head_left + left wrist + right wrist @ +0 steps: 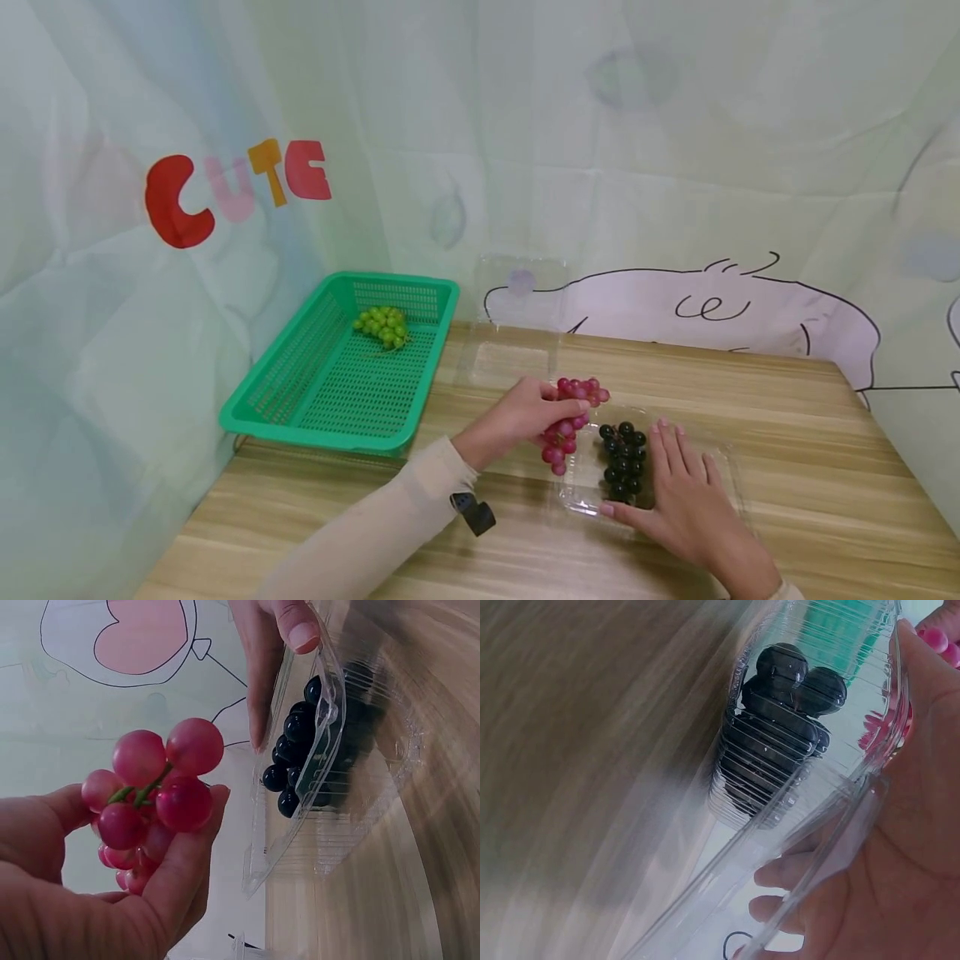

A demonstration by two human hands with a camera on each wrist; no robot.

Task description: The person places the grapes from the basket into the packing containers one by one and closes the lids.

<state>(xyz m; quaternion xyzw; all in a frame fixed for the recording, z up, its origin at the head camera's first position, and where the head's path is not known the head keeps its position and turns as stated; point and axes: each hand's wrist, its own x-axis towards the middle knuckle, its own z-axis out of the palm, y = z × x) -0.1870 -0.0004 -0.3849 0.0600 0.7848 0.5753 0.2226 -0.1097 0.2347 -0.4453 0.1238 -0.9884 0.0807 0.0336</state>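
A bunch of red grapes [558, 446] is pinched in my left hand [528, 412], held up at the left side of a clear plastic box [581, 502]. Inside that box lies a bunch of black grapes [624, 462], seen through its ribbed wall in the right wrist view. My right hand [686, 508] rests over the box's right side, its fingers extended and thumb out toward the near edge. From the left wrist, the red grapes [185, 802] show a green stem between thumb and fingers, apart from the black grapes [292, 735].
To the left stands a green plastic basket [345, 417] with a bunch of green grapes [384, 327] in it. Another clear plastic container [513, 362] stands open behind my left hand, near the curtain [645, 192]. Everything is on a wooden table [810, 467].
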